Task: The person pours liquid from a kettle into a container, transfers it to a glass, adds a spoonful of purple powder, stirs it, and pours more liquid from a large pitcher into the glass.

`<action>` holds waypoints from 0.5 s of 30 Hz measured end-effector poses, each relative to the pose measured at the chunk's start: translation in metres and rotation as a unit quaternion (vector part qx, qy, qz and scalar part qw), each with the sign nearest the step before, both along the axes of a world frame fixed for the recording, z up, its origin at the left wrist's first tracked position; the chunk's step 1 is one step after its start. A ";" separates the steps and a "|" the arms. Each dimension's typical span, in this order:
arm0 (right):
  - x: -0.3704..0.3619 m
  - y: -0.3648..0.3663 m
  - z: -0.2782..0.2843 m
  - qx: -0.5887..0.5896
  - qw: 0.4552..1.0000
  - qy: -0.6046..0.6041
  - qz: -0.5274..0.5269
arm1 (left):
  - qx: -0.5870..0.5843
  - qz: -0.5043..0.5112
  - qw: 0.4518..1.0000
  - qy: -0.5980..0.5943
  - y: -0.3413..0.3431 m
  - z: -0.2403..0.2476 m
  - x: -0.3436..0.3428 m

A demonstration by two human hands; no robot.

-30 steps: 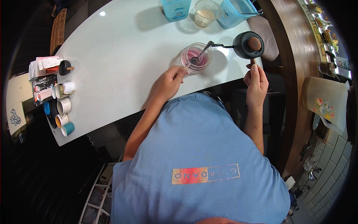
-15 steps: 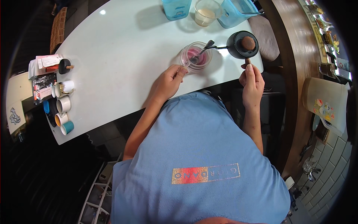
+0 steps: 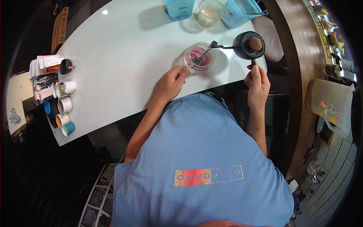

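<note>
A clear glass mug [image 3: 187, 62] with pink contents stands on the white table. My left hand [image 3: 172, 83] is closed on the mug's handle, thumb against fingers. A metal spoon [image 3: 204, 53] leans inside it, its handle over the far right rim. My right hand [image 3: 258, 85] grips the wooden handle of a small black gooseneck kettle [image 3: 241, 44] with a round brown knob on its lid. The thin spout points left, its tip over or beside the mug's far right rim near the spoon. Whether any liquid runs from it, I cannot tell.
Beyond the mug stand a clear plastic tub [image 3: 210, 17] with pale contents and two blue containers, one left [image 3: 180, 11] and one right [image 3: 239, 19]. Several cups [image 3: 65, 105], a black lid-like piece [image 3: 66, 67] and papers [image 3: 50, 61] line the left end of the white table [image 3: 113, 68].
My right hand and the kettle have shifted slightly to the right, drawing the spout a little the same way. My left hand and the mug look almost unmoved.
</note>
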State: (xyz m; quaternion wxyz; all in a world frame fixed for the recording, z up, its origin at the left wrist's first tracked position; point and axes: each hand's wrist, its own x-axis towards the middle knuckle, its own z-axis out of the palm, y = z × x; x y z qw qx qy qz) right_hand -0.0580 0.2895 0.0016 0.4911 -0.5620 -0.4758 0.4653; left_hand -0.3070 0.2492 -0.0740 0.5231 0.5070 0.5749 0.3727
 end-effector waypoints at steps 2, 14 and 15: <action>0.002 0.001 0.001 0.001 1.000 0.002 -0.001 | 0.002 0.001 1.000 0.000 0.000 -0.001 0.000; 0.010 0.008 0.004 0.015 1.000 -0.006 -0.010 | 0.002 0.006 1.000 -0.001 0.000 -0.001 0.000; 0.012 0.009 0.004 0.018 1.000 -0.001 -0.009 | 0.000 0.005 1.000 -0.001 0.000 -0.001 0.000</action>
